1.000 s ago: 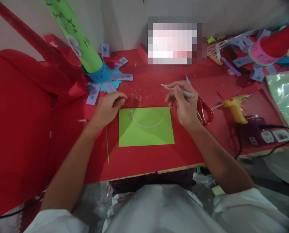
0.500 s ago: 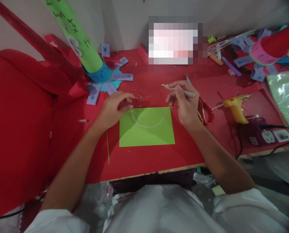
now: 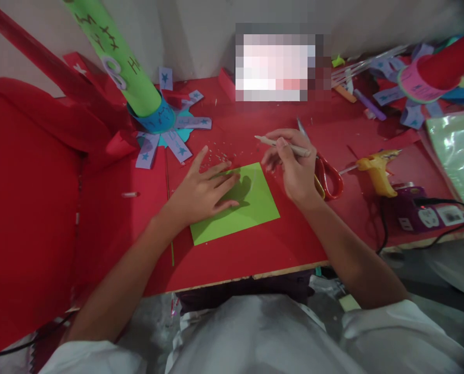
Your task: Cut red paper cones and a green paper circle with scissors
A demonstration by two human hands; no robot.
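A green sheet of paper [image 3: 251, 208] lies tilted on the red tabletop, with part of a pale curved pencil line showing near its upper right. My left hand [image 3: 204, 192] is spread over the sheet's left part, fingers apart, and hides most of the line. Above and right of the sheet, my right hand [image 3: 296, 166] grips a pale pencil [image 3: 271, 141], its tip pointing left and off the paper. Red-handled scissors [image 3: 330, 176] lie partly behind my right hand.
A yellow glue gun [image 3: 378, 167] and a purple box with a cable [image 3: 417, 210] are at the right. A green tube in a blue band [image 3: 154, 117] stands back left, purple strips round its base. A thin green strip [image 3: 173, 253] lies near the front edge [image 3: 232, 280].
My left hand has gone from the sheet's upper left corner to lying spread over it. The sheet has turned counter-clockwise. My right hand and the pencil have barely moved.
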